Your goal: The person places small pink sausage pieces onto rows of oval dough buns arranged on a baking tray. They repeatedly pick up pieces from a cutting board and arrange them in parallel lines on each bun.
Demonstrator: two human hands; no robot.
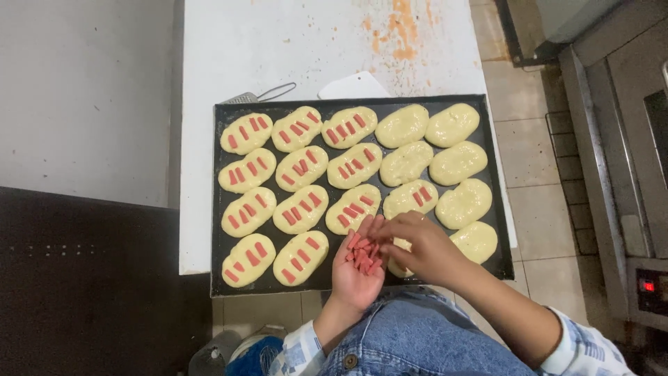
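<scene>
Tabletop: a white tabletop [278,49] with orange stains at its far end carried everything; a dark surface lay to its left.
Metal tool: a small wire-handled utensil [257,95] poked out from behind the tray's far left edge.
White scraper: a flat white card-like piece [353,86] lay just beyond the tray's far edge, near the middle.
Tray: a black baking tray [221,209] sat at the near end of the tabletop, overhanging its near edge.
Topped dough pieces: the oval dough pieces [247,212] in the left three columns each carried red sausage strips laid across them.
Left hand: the left hand [358,271] was held palm up over the tray's near edge, its grip cupped open around a small heap of red sausage strips [363,256].
Right hand: the right hand [417,247] hovered just beside the left palm, fingertips pinched together at the heap; whether a strip was between them I could not tell.
Plain dough pieces: the right two columns held mostly bare dough [457,163], with one piece [410,198] bearing two strips.
Oven: a metal oven [626,139] stood on the tiled floor at far right.
</scene>
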